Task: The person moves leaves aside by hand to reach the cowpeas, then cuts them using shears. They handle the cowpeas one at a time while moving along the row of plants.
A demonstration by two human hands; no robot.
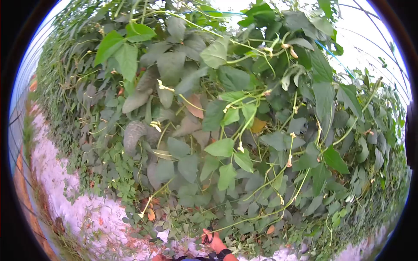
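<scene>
Close below me, at the bottom edge of my view, my right hand (214, 242) was closed around what looked like small dark scissors (209, 236), a black band (224, 253) on its wrist. Of my left hand (159, 258) only a patch of skin showed, so I could not tell whether that grip was open or closed.

Beside the scissors a long thin stem (257, 216) ran up to the right, and behind it rose a thick wall of leaves (187, 167), with pale flowers (155, 126) among them and a yellowed leaf (258, 125) near the middle. Moving the scissors from there, I judged, called for keeping the tips clear of that stem. A blue string (331, 52) crossed the upper right, and whitish ground cover (65, 191) lay along the left. I could read no brand, label or writing anywhere.
</scene>
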